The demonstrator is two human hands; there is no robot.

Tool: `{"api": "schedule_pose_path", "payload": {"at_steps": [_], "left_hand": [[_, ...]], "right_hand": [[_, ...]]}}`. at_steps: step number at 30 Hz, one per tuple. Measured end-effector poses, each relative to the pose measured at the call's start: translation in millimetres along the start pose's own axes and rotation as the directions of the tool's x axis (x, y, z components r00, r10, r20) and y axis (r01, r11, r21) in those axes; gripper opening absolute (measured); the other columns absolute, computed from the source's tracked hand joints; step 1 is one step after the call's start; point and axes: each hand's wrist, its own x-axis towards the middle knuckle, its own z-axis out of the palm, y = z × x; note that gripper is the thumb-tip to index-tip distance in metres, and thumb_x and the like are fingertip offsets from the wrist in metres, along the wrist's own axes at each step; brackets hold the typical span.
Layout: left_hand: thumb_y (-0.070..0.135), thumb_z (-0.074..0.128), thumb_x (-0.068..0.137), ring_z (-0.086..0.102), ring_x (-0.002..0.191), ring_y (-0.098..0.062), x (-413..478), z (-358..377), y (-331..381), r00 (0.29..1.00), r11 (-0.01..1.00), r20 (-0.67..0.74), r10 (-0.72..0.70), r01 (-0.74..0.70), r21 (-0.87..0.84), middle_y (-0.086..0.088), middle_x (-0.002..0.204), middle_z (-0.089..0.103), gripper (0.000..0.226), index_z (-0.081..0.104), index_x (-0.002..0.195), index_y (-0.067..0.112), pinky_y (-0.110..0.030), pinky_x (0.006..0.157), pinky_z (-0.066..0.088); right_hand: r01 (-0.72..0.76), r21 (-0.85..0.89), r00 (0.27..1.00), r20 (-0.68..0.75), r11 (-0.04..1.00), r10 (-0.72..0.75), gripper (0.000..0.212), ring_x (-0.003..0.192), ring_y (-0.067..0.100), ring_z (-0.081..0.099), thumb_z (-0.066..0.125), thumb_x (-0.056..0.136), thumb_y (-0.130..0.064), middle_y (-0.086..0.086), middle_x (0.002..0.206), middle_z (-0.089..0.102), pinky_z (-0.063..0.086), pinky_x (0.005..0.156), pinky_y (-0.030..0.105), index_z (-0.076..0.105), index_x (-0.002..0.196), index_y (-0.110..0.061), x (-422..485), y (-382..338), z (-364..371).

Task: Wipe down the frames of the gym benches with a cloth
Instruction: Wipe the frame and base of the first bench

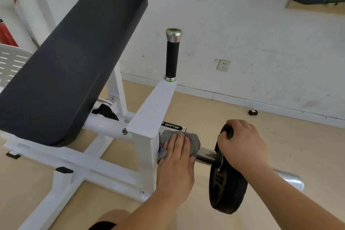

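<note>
A white steel bench frame (149, 110) carries a slanted black pad (74, 58). A chrome weight bar (207, 156) sticks out from the frame's right side. My left hand (176, 162) lies over a grey cloth (193, 141), thumb under it, gripping the cloth round the bar right beside the frame's white upright. My right hand (242, 145) curls over the top rim of a black weight plate (226, 190) that sits on the same bar. The bar's chrome end (291, 179) shows past my right forearm.
An upright black grip handle (172, 58) with a chrome cap rises from the frame arm. White wall with a socket (223, 65) stands behind. A small black object (253, 112) lies on the tan floor. A red cylinder (5, 33) is at the far left.
</note>
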Motion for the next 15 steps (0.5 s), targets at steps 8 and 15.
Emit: {"api": "schedule_pose_path", "payload": {"at_steps": [8, 15], "left_hand": [[0.043, 0.042, 0.101, 0.059, 0.108, -0.020, 51.1, -3.8, -2.3, 0.997, 0.988, 0.064, -0.039, 0.048, -0.148, 0.009, 0.102, 0.064, 0.030, 0.070, 0.095, 0.032, -0.034, 0.098, 0.036], [0.050, 0.035, 0.104, 0.028, 0.151, -0.017, 13.1, 7.0, -7.2, 0.999, 0.996, -0.040, -0.018, 0.014, -0.083, 0.002, 0.158, 0.041, 0.052, 0.052, 0.146, 0.025, -0.038, 0.127, 0.011]], "right_hand": [[0.012, -0.023, 1.000, -0.014, 1.000, -0.012, 0.048, 0.133, 0.014, 0.041, 0.049, 0.094, -0.037, -0.009, 0.141, 0.049, 0.048, 0.091, 0.034, 0.049, 0.141, -0.026, -6.1, -1.9, 1.3], [0.007, -0.021, 0.999, -0.053, 1.000, -0.008, 0.046, 0.131, 0.015, 0.043, 0.051, 0.092, -0.035, -0.009, 0.137, 0.052, 0.050, 0.089, 0.035, 0.053, 0.136, -0.025, -7.2, -1.6, 5.6]]}}
